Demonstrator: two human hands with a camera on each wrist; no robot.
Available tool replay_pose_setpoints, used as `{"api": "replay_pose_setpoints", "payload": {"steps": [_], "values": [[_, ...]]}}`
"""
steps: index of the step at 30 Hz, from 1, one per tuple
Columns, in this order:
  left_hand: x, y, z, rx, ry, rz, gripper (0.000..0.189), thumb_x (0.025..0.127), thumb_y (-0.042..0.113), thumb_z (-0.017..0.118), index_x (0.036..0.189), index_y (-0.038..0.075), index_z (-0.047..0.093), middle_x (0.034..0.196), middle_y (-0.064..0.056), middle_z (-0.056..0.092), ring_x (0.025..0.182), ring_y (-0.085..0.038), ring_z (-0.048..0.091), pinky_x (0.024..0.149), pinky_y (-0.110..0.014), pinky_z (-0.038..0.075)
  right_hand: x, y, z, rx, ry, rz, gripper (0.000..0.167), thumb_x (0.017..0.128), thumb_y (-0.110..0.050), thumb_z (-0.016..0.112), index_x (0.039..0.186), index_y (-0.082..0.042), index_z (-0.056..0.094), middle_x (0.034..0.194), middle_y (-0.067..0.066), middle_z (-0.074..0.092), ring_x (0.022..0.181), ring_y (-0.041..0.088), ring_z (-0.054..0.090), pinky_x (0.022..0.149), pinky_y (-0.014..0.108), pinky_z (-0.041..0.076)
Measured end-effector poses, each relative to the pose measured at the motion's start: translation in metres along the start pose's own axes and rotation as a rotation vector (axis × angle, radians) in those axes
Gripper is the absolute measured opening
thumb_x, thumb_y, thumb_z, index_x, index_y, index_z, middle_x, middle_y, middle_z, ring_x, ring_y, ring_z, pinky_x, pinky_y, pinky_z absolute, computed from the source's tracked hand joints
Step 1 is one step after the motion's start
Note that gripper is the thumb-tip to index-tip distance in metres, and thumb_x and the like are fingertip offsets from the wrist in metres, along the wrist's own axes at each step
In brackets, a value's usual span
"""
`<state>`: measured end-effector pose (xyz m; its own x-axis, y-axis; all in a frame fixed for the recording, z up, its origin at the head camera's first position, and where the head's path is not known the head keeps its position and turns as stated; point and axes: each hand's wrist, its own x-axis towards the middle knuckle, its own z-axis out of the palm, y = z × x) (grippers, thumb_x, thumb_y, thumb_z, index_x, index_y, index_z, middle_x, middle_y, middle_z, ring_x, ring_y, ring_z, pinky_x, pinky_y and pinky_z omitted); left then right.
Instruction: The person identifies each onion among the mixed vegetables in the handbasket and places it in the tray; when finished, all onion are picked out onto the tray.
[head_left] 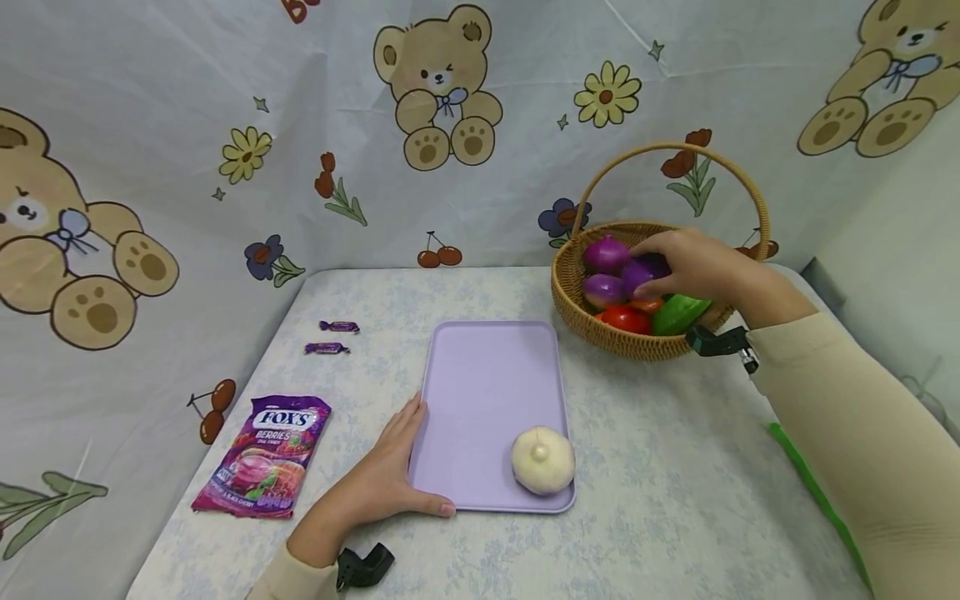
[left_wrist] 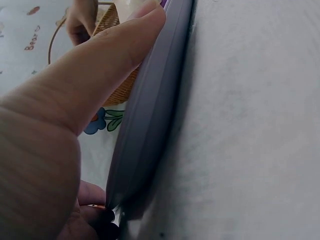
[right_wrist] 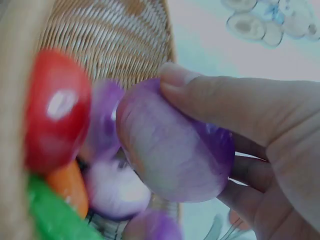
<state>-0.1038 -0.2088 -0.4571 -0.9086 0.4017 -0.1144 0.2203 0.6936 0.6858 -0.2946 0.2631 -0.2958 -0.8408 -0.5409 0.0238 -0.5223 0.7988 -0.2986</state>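
Note:
In the basket at the back right, my right hand point(head_left: 693, 258) grips a purple rounded vegetable point(right_wrist: 175, 145), thumb on one side and fingers on the other. Purple onions point(head_left: 606, 255), a red tomato point(head_left: 627, 319), something orange point(right_wrist: 69, 187) and a green vegetable point(head_left: 678, 315) lie around it in the wicker basket point(head_left: 652, 348). My left hand point(head_left: 378, 483) rests at the near left corner of a lilac tray point(head_left: 487, 375), its fingers along the left side and thumb along the front edge. A cream-white bulb like garlic point(head_left: 543, 461) sits in the tray's near right corner.
To the left lies a purple FOX'S candy bag point(head_left: 264, 457). Two small wrapped candies point(head_left: 339, 327) are behind it. The basket's arched handle point(head_left: 675, 147) stands upright above the contents. A green strip point(head_left: 813, 492) runs beneath the right sleeve. A bear-print cloth point(head_left: 450, 208) hangs behind the table.

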Motion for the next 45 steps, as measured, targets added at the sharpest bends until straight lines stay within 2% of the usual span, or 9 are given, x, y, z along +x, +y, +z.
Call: {"api": "replay_pose_setpoints", "payload": {"steps": [6, 10, 17, 22, 25, 30, 45], "values": [[0.000, 0.000, -0.001, 0.002, 0.000, -0.008, 0.154, 0.061, 0.070, 0.094, 0.168, 0.002, 0.006, 0.175, -0.009, -0.005, 0.158, -0.035, -0.005, 0.122, -0.060, 0.009, -0.006, -0.036, -0.003, 0.024, 0.071, -0.059, 0.061, 0.091, -0.032, 0.087, 0.140, -0.004, 0.066, 0.138, 0.019, 0.064, 0.118, 0.038, 0.062, 0.092, 0.056, 0.057], [-0.001, -0.001, -0.002, 0.002, 0.002, -0.012, 0.155, 0.061, 0.070, 0.094, 0.168, 0.002, 0.006, 0.175, -0.009, -0.005, 0.158, -0.035, -0.005, 0.122, -0.059, 0.009, -0.005, -0.063, 0.004, 0.055, 0.113, -0.112, 0.062, 0.090, -0.033, 0.088, 0.141, -0.006, 0.065, 0.138, 0.015, 0.064, 0.121, 0.036, 0.062, 0.091, 0.055, 0.057], [0.001, -0.002, -0.001, 0.001, 0.006, 0.005, 0.156, 0.060, 0.071, 0.094, 0.168, 0.001, 0.007, 0.175, -0.009, -0.005, 0.158, -0.033, -0.005, 0.122, -0.059, 0.011, -0.001, -0.097, 0.031, 0.114, 0.178, -0.345, 0.059, 0.087, -0.026, 0.091, 0.137, -0.005, 0.067, 0.135, 0.008, 0.067, 0.120, 0.027, 0.064, 0.097, 0.050, 0.055], [0.001, -0.001, 0.000, -0.007, -0.001, -0.008, 0.155, 0.060, 0.070, 0.094, 0.169, 0.003, 0.006, 0.175, -0.008, -0.005, 0.158, -0.033, -0.005, 0.122, -0.059, 0.010, 0.003, -0.115, 0.056, 0.156, 0.140, -0.447, 0.057, 0.087, -0.028, 0.091, 0.133, -0.004, 0.068, 0.129, 0.007, 0.069, 0.116, 0.024, 0.065, 0.097, 0.044, 0.055], [0.001, 0.000, -0.001, -0.005, -0.005, -0.008, 0.155, 0.061, 0.069, 0.095, 0.169, 0.003, 0.006, 0.175, -0.008, -0.005, 0.158, -0.033, -0.005, 0.122, -0.059, 0.009, 0.003, -0.119, 0.074, 0.182, 0.079, -0.459, 0.057, 0.086, -0.029, 0.092, 0.131, -0.002, 0.069, 0.127, 0.007, 0.070, 0.112, 0.022, 0.067, 0.094, 0.041, 0.057], [0.001, 0.001, -0.001, -0.001, -0.008, -0.002, 0.154, 0.061, 0.070, 0.094, 0.169, 0.003, 0.006, 0.175, -0.009, -0.005, 0.158, -0.033, -0.005, 0.122, -0.058, 0.009, 0.003, -0.117, 0.098, 0.202, 0.001, -0.419, 0.054, 0.085, -0.028, 0.092, 0.129, -0.005, 0.070, 0.122, 0.003, 0.071, 0.109, 0.017, 0.067, 0.093, 0.036, 0.057], [0.001, 0.000, -0.001, 0.000, -0.009, 0.000, 0.154, 0.061, 0.070, 0.094, 0.169, 0.003, 0.007, 0.175, -0.007, -0.005, 0.158, -0.033, -0.005, 0.122, -0.059, 0.009, -0.001, -0.113, 0.135, 0.262, -0.048, -0.444, 0.053, 0.085, -0.030, 0.093, 0.125, -0.004, 0.071, 0.123, 0.005, 0.071, 0.113, 0.019, 0.065, 0.099, 0.039, 0.054]]}}
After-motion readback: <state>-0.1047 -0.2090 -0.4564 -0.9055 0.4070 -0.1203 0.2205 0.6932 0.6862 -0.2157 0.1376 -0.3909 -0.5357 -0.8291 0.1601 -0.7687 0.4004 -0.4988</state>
